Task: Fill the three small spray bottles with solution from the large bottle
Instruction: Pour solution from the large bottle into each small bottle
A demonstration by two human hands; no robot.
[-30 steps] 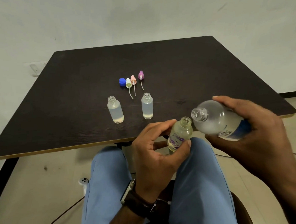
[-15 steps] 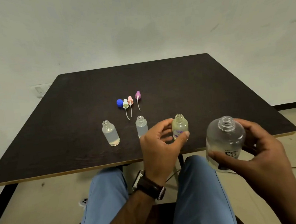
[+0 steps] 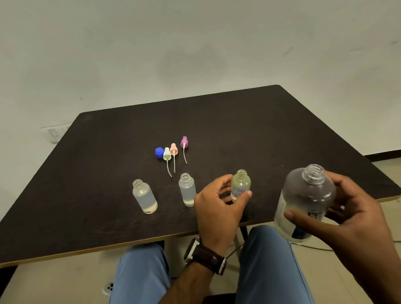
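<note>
Three small uncapped spray bottles stand in a row on the dark table (image 3: 101, 158). The left small bottle (image 3: 144, 196) and the middle small bottle (image 3: 187, 190) hold clear liquid. My left hand (image 3: 218, 204) grips the third small bottle (image 3: 240, 184), yellowish with a purple print, upright on the table. My right hand (image 3: 346, 213) holds the large clear bottle (image 3: 303, 202) upright and uncapped, in the air off the table's near right edge.
A blue cap (image 3: 159, 152) and three spray heads with dip tubes, white (image 3: 167, 155), pink (image 3: 173, 150) and purple (image 3: 184, 142), lie behind the bottles. My legs in blue trousers (image 3: 141, 280) are under the near edge. A cable (image 3: 318, 248) runs across the floor.
My left hand carried the yellowish small bottle from over my lap onto the table. My right hand turned the large bottle from tilted to upright.
</note>
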